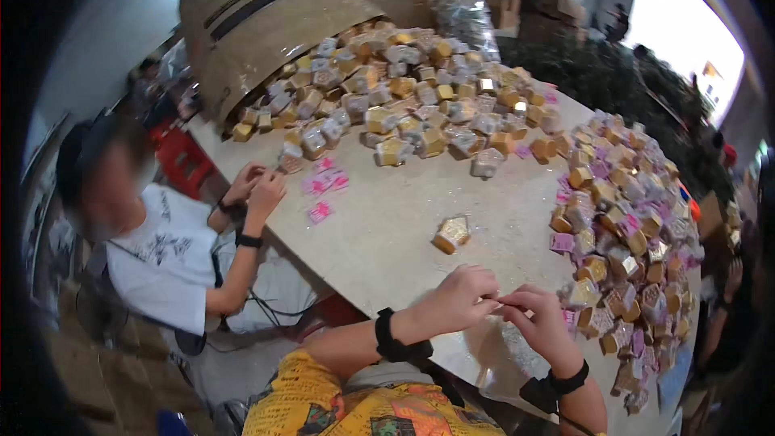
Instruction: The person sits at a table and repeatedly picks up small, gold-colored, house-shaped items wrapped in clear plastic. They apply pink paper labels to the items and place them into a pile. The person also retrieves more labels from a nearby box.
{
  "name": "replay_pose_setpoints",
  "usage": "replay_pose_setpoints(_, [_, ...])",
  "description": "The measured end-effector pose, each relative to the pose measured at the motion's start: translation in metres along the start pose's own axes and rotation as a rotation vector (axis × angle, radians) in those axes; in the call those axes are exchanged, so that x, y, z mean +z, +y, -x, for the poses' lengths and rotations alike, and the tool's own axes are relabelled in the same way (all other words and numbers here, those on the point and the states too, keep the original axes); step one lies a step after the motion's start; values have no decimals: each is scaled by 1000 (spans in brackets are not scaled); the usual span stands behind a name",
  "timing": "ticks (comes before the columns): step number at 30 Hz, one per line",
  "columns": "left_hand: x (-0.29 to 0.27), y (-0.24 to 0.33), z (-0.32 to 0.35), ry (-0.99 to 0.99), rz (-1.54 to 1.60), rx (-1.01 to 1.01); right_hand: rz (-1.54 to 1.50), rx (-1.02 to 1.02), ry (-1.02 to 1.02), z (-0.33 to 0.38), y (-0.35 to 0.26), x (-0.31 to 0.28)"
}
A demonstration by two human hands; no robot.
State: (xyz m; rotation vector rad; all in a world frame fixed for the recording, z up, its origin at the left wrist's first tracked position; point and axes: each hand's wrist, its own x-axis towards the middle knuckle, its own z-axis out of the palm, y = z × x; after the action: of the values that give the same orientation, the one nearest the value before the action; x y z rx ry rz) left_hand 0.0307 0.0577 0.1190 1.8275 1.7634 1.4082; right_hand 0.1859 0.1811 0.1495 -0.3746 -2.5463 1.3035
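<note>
The left hand (456, 299) and right hand (537, 319) meet at the worktop's (387, 218) near edge, fingertips pinched together on something too small to identify. A single gold packet (451, 234) lies near them at 11 o'clock, and a heap of gold and pink packets (626, 234) spreads at 2 o'clock.

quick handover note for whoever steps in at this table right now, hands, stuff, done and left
Left hand and right hand: fingertips pinched together at the table edge on something small; too small to tell what.
Single gold box lies alone just ahead of the hands.
Big heap of gold boxes spills from the tipped cardboard carton at the far side.
Second pile, boxes mixed with pink tags, sits on the right.
Loose pink tags lie near the co-worker's hands.
Done or left: likely the right pile is handled, the far heap not; unsure.
</note>
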Motion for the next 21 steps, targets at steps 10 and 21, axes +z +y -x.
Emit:
replay_pose_setpoints(10, [3,-15,1,-41,206,-153,69,-3,12,-6,-4,7])
replay_pose_setpoints(21, [-4,-4,7,46,-89,144,-423,387,-119,-14,5,4])
